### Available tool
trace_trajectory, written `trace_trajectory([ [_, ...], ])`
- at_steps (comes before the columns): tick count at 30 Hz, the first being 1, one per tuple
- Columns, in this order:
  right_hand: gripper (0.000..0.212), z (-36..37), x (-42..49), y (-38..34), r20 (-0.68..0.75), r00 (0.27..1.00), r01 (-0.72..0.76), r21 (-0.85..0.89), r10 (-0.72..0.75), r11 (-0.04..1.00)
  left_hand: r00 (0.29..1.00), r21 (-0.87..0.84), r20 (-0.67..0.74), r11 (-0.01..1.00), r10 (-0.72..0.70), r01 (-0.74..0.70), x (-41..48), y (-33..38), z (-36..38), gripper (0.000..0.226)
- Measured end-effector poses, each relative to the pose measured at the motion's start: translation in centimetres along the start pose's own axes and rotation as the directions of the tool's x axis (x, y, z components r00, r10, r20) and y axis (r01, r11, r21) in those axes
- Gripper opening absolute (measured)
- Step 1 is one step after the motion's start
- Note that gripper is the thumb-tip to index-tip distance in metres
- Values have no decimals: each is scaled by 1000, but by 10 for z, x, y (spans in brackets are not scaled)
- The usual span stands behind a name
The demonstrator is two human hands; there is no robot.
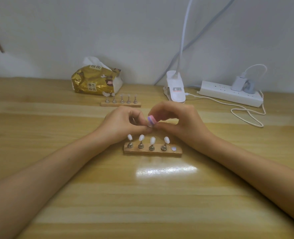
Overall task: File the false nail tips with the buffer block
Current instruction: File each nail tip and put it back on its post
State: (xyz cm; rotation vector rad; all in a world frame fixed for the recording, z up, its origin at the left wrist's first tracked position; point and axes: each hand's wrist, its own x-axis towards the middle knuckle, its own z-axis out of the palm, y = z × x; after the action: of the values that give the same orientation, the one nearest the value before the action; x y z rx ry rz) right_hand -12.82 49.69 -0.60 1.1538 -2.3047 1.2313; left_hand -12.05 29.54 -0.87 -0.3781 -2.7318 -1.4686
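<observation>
Your right hand (180, 121) has its fingertips (154, 113) curled round the buffer block (151, 120), the little pink and purple striped one, pinching it from above. It's pressed right against the nail tip (149, 125) that your left hand (123, 125) is pinching between thumb and curled fingers. The tip is mostly hidden, so I can't tell exactly how it's gripped. Both hands meet just behind the near wooden stand (178, 152), where four more tips (152, 140) sit on metal pegs and the right-end spot only has a small pale disc (173, 148). Further back there's a second stand (120, 104) with five pegs, a gold tissue pack (94, 81), a white clip lamp (175, 88) and a power strip (229, 94) with a charger (237, 83) plugged in.
</observation>
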Motion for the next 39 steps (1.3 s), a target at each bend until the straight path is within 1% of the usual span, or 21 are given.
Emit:
trace_trajectory([
  [1,6,0,0,-1,-3,1000,12,1,-12,1000,1000,2,1,1000,4,-4,-1,1,0,28],
  [3,9,3,1,-4,-1,993,114,-45,-114,992,1000,10,15,1000,5,-5,-2,1,0,48],
  [4,10,4,1,-4,8,991,130,-55,-130,990,1000,12,20,1000,1,-2,-1,1,0,53],
  [5,11,3,1,-3,10,995,96,-43,-96,994,1000,10,21,1000,2,-2,0,1,0,50],
  [7,8,0,1,0,1,1000,-9,-5,9,1000,1000,-3,3,1000,6,-6,1,-1,0,34],
  [8,8,-1,0,0,0,1000,-27,2,27,1000,1000,-5,-2,1000,6,-6,1,-2,1,29],
  [9,8,-1,0,-1,-3,1000,-15,-2,15,1000,1000,-4,-1,1000,4,-4,1,-2,1,30],
  [11,9,1,-1,-4,-1,998,58,-26,-58,998,1000,-16,4,1000,-2,2,1,-2,1,40],
  [12,10,1,0,-3,7,998,58,-30,-58,998,1000,-17,5,1000,-6,6,1,-2,1,43],
  [13,11,-1,1,-2,12,1000,14,-15,-14,1000,1000,-15,2,1000,-8,8,1,-2,1,39],
  [15,10,-3,1,1,20,997,-70,9,69,998,1000,-11,-5,1000,0,0,2,-3,0,23],
  [17,8,-1,0,-1,0,1000,-27,-17,27,999,1000,-8,-6,1000,13,-13,2,-5,0,16],
  [19,8,1,-1,-1,-13,1000,19,-44,-19,999,1000,4,-1,1000,17,-17,2,-5,0,16],
  [22,10,-1,0,0,0,999,-53,-10,53,999,1000,-13,-6,1000,18,-18,3,-4,0,14],
  [25,9,1,-1,-3,-17,999,31,-43,-32,999,1000,-26,2,999,22,-22,2,-5,0,18],
  [26,9,2,-1,-2,-15,999,28,-44,-28,999,1000,-26,0,999,19,-19,1,-5,0,18],
  [29,12,-1,-1,-1,2,998,-62,0,62,998,1000,-20,-13,1000,14,-14,2,-4,0,16],
  [32,10,2,-1,-4,-30,999,26,-32,-27,999,1000,-12,-7,1000,15,-15,0,-2,0,21],
  [33,10,3,-1,-4,-29,999,15,-25,-16,1000,1000,-13,-8,1000,13,-13,1,-2,0,21],
  [36,14,0,0,-1,-5,994,-107,61,107,992,1000,-4,-19,1000,4,-4,1,-2,0,14],
  [39,12,3,0,-3,-36,997,-66,69,69,995,1000,13,-15,1000,6,-6,1,-2,0,12],
])
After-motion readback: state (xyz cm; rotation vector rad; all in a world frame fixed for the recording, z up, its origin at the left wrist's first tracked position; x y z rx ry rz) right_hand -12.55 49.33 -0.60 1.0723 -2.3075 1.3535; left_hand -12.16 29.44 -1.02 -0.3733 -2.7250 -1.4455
